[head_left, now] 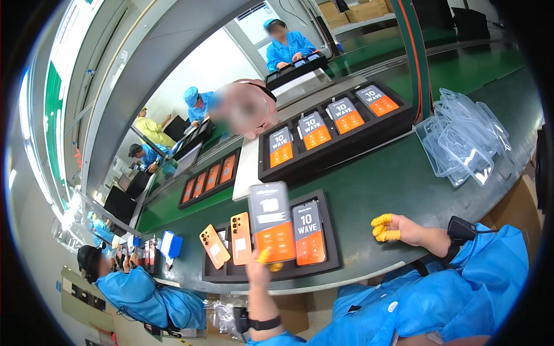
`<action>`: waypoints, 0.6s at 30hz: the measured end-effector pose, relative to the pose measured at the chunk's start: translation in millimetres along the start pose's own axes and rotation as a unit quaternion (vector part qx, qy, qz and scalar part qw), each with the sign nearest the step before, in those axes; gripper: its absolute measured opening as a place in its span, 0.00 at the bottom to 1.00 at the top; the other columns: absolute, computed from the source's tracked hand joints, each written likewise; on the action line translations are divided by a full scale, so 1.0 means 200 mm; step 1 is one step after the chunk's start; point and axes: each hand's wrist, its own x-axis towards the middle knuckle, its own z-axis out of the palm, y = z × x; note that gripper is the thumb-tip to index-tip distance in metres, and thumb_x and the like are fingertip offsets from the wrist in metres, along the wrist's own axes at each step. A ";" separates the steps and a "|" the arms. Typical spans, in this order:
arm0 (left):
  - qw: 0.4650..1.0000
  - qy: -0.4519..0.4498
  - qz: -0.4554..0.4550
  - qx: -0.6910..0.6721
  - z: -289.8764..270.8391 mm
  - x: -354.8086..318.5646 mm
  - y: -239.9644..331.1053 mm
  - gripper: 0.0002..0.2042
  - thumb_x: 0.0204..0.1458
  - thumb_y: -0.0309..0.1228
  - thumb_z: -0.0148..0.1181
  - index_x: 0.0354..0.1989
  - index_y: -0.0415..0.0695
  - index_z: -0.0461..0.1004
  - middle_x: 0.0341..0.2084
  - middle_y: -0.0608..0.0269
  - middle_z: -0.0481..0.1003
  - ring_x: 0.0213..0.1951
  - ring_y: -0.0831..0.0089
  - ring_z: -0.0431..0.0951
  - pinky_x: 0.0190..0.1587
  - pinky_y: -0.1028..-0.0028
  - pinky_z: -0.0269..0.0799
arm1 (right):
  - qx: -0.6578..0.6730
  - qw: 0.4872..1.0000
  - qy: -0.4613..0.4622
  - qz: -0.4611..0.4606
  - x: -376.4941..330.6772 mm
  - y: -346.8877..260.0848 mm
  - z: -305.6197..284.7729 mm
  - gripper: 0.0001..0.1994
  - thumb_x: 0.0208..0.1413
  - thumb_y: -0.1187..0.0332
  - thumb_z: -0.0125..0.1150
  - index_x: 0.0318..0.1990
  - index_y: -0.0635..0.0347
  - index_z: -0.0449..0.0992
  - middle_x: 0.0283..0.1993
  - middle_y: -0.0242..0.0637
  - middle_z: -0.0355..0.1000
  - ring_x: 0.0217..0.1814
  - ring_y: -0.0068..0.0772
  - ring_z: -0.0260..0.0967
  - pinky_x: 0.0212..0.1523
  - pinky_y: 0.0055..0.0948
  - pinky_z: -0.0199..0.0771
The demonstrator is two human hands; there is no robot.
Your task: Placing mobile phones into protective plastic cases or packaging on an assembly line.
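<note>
Over the near black tray (333, 260), the raised phone (276, 236), printed grey and orange, is gripped at its lower edge, as it seems, by the fingers of the left hand (261, 272). To the right of this tray, the right hand (398, 228) has bent fingers with yellow covers; whether they are closed, I cannot tell. This tray looks only partly done: one printed phone (310, 233) lies at its right, two orange-backed phones (240, 245) at its left, not printed like the others. Beyond it, the long tray (340, 144) seems complete, with four printed phones (345, 115). The green tabletop (369, 190) carries also clear plastic covers (461, 138), far right of the near black tray; left of it, a co-worker (147, 294) sits in blue clothing.
</note>
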 end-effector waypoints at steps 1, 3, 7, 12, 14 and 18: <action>0.998 0.036 -0.013 0.041 -0.10 0.01 0.02 0.13 0.48 0.34 0.48 0.35 0.35 0.68 0.20 0.61 0.71 0.18 0.77 0.69 0.20 0.81 0.63 | -0.003 1.000 0.001 0.000 -0.01 -0.02 0.01 0.18 0.46 0.79 0.52 0.47 0.61 0.61 0.39 0.36 0.65 0.40 0.27 0.63 0.42 0.24 0.64; 0.995 0.058 -0.060 0.046 -0.31 0.02 0.02 0.13 0.48 0.33 0.48 0.35 0.35 0.68 0.20 0.63 0.71 0.19 0.78 0.69 0.21 0.81 0.62 | -0.034 0.999 -0.002 0.005 0.00 -0.03 0.05 0.16 0.47 0.79 0.52 0.45 0.61 0.63 0.35 0.34 0.65 0.36 0.25 0.64 0.41 0.23 0.64; 0.967 -0.007 -0.222 0.122 -0.48 0.05 -0.10 0.12 0.47 0.34 0.49 0.33 0.37 0.70 0.21 0.64 0.72 0.20 0.78 0.69 0.24 0.80 0.63 | -0.060 0.998 -0.001 0.021 0.02 -0.04 0.07 0.15 0.47 0.77 0.52 0.45 0.61 0.63 0.33 0.34 0.65 0.36 0.23 0.63 0.41 0.21 0.63; 0.773 -0.111 -0.268 0.565 -0.36 0.14 0.07 0.13 0.48 0.35 0.47 0.31 0.35 0.70 0.20 0.54 0.72 0.23 0.67 0.72 0.27 0.73 0.66 | -0.080 0.996 0.032 -0.004 0.00 -0.05 0.04 0.16 0.45 0.79 0.54 0.44 0.61 0.64 0.32 0.34 0.65 0.35 0.23 0.64 0.39 0.20 0.65; 0.765 -0.149 -0.284 0.558 -0.36 0.12 0.11 0.13 0.48 0.35 0.48 0.30 0.36 0.69 0.19 0.57 0.71 0.22 0.70 0.72 0.26 0.74 0.66 | -0.148 0.984 0.093 -0.022 -0.05 -0.10 0.00 0.16 0.43 0.80 0.56 0.43 0.61 0.65 0.31 0.32 0.66 0.33 0.22 0.65 0.36 0.19 0.66; 0.754 -0.233 -0.312 0.529 -0.42 0.16 0.10 0.14 0.48 0.38 0.48 0.28 0.36 0.68 0.18 0.55 0.71 0.23 0.68 0.71 0.26 0.73 0.65 | -0.458 0.844 0.249 -0.129 -0.18 -0.39 -0.04 0.14 0.39 0.79 0.60 0.37 0.61 0.68 0.24 0.28 0.62 0.25 0.16 0.59 0.26 0.15 0.61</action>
